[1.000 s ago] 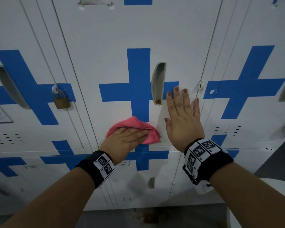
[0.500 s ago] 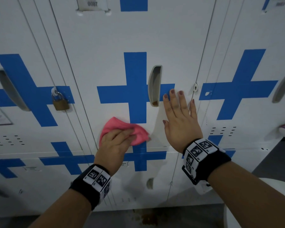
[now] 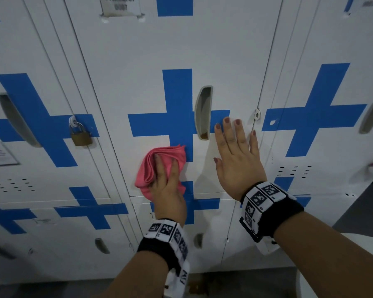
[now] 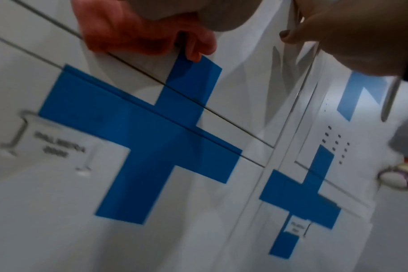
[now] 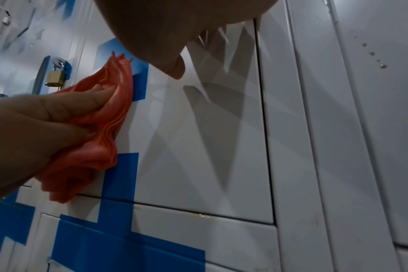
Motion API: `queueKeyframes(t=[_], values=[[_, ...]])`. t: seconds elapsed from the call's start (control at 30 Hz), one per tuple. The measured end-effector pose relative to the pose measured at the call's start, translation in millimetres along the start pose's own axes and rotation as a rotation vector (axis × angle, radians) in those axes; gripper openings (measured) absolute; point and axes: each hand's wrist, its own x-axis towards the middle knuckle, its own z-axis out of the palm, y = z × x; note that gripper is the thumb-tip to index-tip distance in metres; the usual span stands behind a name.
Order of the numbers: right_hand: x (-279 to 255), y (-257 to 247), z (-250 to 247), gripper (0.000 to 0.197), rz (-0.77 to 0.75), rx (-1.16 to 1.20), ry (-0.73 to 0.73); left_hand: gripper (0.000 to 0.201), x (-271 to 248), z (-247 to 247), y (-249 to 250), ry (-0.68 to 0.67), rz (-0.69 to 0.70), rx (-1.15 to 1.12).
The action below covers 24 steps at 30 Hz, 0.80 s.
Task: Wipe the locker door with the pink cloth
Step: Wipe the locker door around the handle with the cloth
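- Two bare hands lie against the white metal locker door with the blue cross (image 3: pixel 177 46), in its lower half.
- Fingers (image 3: pixel 159 166) of the left hand (image 3: pixel 167 190) lie nearly straight on the bunched pink cloth (image 3: pixel 151 168) and press it to the door; in the right wrist view the thumb (image 5: pixel 58 136) tucks into the folds, so the hand holds the cloth as well as pushing on it.
- That cloth sits near the door's bottom edge, left of centre, its upper folds lapping the lower arm of the blue cross and its lowest corner hanging to the seam with the door below.
- Fingers (image 3: pixel 233 134) of the right hand (image 3: pixel 237 166) are straight and spread, flat on the door and holding nothing; the fingertips reach the cross's right arm, just beside the lower end of the grey recessed handle (image 3: pixel 203 112).
- The right hand lies near the door's right edge, apart from the cloth, with bare white door between them.
- Each wrist wears a black band with black-and-white square markers (image 3: pixel 265 203).
- On the door to the left, a brass padlock (image 3: pixel 81 135) hangs from its hasp.
- At the top edge of the wiped door is a small name plate (image 3: pixel 120 5).
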Motion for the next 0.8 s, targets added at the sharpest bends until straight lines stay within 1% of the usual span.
queueKeyframes(t=[0.1,0.2,0.3,0.4,0.47,0.53,0.67,0.8], values=[[-0.2,0.2,0.7,0.076,0.001,0.000,0.002,0.098,-4.5,12.7,15.0,0.023,-0.125,-0.124],[-0.7,0.7,1.0,0.077,-0.005,0.001,0.006,0.090,-7.3,24.8,27.9,0.099,-0.168,-0.234],[-0.3,1.2,0.2,0.077,-0.009,0.004,0.003,0.086,-6.2,32.5,34.7,0.156,-0.213,-0.282],[0.0,1.2,-0.7,0.077,-0.005,0.011,-0.003,0.072,-3.8,37.2,44.3,0.191,-0.309,-0.321],[-0.3,0.6,-0.9,0.076,-0.006,0.013,-0.003,0.068,-1.2,38.9,51.8,0.229,-0.393,-0.359],[-0.4,0.3,-0.7,0.076,-0.007,0.014,-0.006,0.068,2.1,39.3,59.2,0.246,-0.503,-0.409],[-0.2,1.1,-1.0,0.078,-0.003,0.015,-0.009,0.074,14.9,34.2,68.9,0.219,-0.727,-0.541],[-0.2,0.1,-1.3,0.077,-0.001,0.022,-0.006,0.073,23.4,28.1,66.7,0.138,-0.958,-0.597]])
